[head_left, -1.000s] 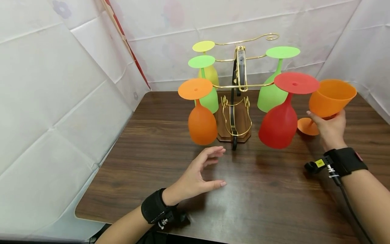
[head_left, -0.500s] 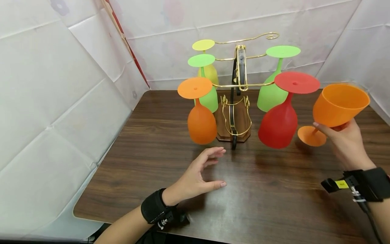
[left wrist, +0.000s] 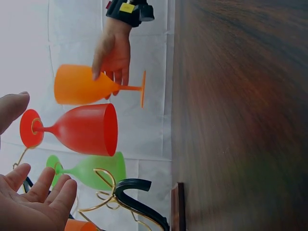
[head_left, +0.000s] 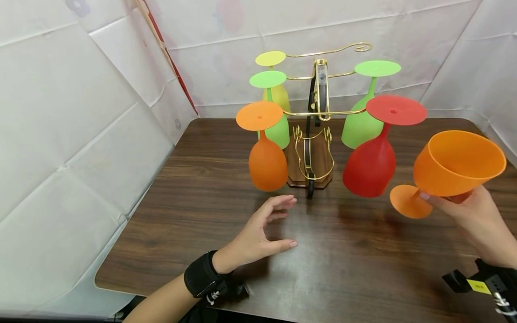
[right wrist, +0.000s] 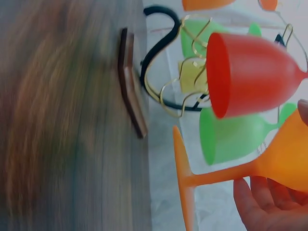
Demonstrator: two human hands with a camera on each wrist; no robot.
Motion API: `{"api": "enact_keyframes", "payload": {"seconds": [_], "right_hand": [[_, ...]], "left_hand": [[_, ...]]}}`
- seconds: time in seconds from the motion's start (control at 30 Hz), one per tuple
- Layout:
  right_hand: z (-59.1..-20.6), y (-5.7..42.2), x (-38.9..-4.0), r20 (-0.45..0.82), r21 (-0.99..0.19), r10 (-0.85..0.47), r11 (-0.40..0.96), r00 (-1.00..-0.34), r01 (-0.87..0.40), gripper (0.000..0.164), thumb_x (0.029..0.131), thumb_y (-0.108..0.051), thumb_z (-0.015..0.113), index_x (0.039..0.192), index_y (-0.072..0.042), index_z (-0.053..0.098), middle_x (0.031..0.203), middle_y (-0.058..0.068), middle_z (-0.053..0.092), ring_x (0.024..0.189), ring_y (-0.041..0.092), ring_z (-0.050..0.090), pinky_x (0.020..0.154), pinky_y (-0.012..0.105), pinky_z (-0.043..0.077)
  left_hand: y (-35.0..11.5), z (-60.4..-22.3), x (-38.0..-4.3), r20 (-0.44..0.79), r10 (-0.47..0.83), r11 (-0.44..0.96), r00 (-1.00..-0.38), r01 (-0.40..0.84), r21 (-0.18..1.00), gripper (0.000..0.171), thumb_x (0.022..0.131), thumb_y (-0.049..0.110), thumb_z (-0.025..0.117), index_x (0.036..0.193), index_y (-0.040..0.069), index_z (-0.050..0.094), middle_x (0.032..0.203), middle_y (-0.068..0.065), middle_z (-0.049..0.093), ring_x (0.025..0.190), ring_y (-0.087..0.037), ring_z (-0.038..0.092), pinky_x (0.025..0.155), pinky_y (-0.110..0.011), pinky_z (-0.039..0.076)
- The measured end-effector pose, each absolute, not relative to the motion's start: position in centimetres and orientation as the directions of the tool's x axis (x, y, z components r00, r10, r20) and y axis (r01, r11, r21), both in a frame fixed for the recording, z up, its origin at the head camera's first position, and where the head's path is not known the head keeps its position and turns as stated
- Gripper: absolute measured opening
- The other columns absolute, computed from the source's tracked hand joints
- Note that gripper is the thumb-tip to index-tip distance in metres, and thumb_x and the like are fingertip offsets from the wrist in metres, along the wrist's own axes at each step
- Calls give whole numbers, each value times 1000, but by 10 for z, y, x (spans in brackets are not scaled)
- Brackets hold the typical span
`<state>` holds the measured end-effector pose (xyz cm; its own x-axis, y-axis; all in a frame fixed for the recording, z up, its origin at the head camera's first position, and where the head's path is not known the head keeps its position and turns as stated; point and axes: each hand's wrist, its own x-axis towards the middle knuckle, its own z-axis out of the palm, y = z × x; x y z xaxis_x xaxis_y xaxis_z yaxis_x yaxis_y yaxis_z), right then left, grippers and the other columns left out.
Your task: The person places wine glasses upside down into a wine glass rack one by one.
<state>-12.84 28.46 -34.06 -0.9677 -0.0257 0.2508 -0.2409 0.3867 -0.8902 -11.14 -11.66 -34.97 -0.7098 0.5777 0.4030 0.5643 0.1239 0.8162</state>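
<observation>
Right hand (head_left: pixel 474 215) grip closed around the bowl of an orange goblet (head_left: pixel 452 170), held tilted above the tabletop (head_left: pixel 202 188), beside the red goblet (head_left: pixel 371 163) hanging on the rack (head_left: pixel 317 112). Left hand (head_left: pixel 258 233) open, fingers relaxed, holding nothing.

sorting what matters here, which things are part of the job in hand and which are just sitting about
In hand:
orange plastic goblet, held upright by the right hand
gold wire glass rack

Sitting about:
left hand, open above the dark wooden table
red plastic goblet, hanging
</observation>
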Motion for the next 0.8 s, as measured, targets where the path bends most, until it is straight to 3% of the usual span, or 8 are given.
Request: {"api": "enact_keyframes", "payload": {"seconds": [0.1,0.33,0.47,0.67,0.8], "right_hand": [[-339,280,-120,214,-859,-34,468,-976,-205,49,87,2,63,129,-17,45,107,-9,55,83,3,51,66,12,44],[-333,269,-106,213,-852,-134,460,-968,-251,48,84,8,64,126,-8,47,103,-3,60,80,9,55,64,19,47],[-332,260,-101,273,-869,-216,362,-937,-337,52,79,17,63,125,-3,48,104,-2,62,82,10,58,66,19,50],[-335,243,-102,399,-890,-358,71,-844,-451,57,71,28,60,121,4,49,104,3,63,82,10,59,68,18,50],[-334,228,-101,361,-903,-390,79,-847,-422,58,73,25,62,124,1,49,105,2,62,83,10,57,68,20,50]], "left_hand": [[-116,-350,-112,409,577,122,-707,570,813,77,77,-1,75,141,5,33,140,-12,43,128,-23,43,103,-37,43],[-117,-351,-112,418,572,111,-706,571,813,78,76,-3,74,141,6,33,140,-13,43,127,-23,44,102,-40,43],[-118,-352,-112,414,569,115,-711,568,815,78,76,-3,75,141,6,33,140,-13,43,127,-22,44,103,-39,43],[-117,-350,-112,409,567,123,-715,564,816,78,76,-2,75,141,7,33,140,-12,43,128,-23,43,103,-39,43],[-116,-349,-112,400,569,127,-719,557,821,78,76,-2,75,141,7,33,141,-11,43,128,-25,43,103,-39,43]]}}
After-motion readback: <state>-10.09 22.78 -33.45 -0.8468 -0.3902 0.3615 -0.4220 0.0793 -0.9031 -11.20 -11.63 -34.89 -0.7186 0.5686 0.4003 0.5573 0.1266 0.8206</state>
